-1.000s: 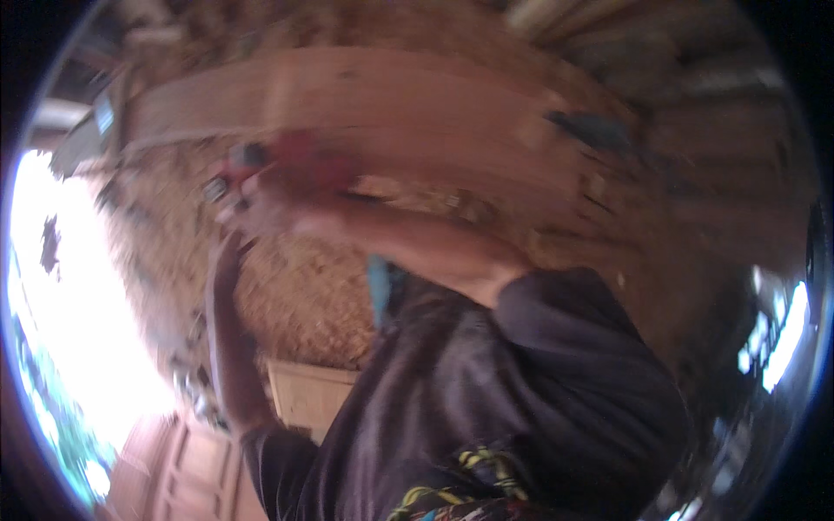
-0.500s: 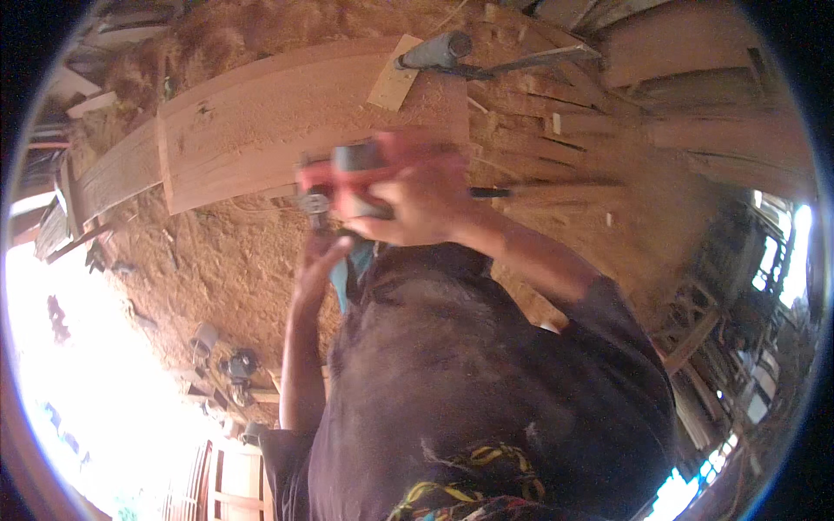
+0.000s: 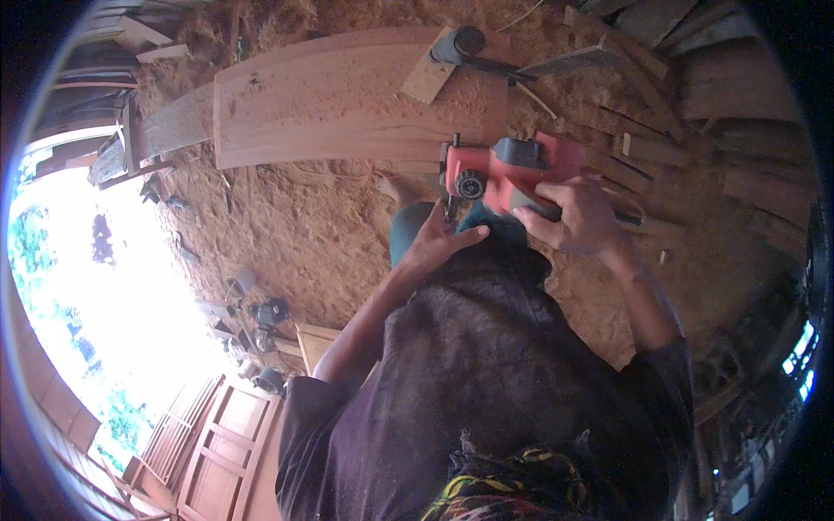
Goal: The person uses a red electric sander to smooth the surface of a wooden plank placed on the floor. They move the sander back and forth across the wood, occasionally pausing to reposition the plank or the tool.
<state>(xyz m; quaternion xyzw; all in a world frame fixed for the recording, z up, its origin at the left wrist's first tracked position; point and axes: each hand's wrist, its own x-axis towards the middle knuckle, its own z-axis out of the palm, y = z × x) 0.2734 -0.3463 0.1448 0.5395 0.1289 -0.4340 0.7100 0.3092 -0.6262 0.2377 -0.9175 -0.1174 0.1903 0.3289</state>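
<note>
My right hand [image 3: 582, 213] is wrapped round the rear handle of a red and grey electric planer [image 3: 512, 174], its thumb toward me. At the planer's front, my left hand [image 3: 439, 243] has its fingers around the dark metal piece under the round knob, with the thumb stretched out to the right. The planer is raised at the near right end of a wide reddish wooden board [image 3: 347, 100]. Wood shavings lie on the board. Whether the planer's sole touches wood is hidden.
On the board's far right sits a light wood block [image 3: 426, 82] beside a grey cylinder [image 3: 458, 43]. Sawdust [image 3: 287, 217] covers the ground. Wood offcuts [image 3: 651, 152] lie at the right, and a panelled wooden door [image 3: 221, 451] stands at lower left. A bare foot [image 3: 401, 189] shows near the board.
The planer and both hands have shifted right in the picture, and the planer now shows more sharply. The view has turned, so the board also appears farther right.
</note>
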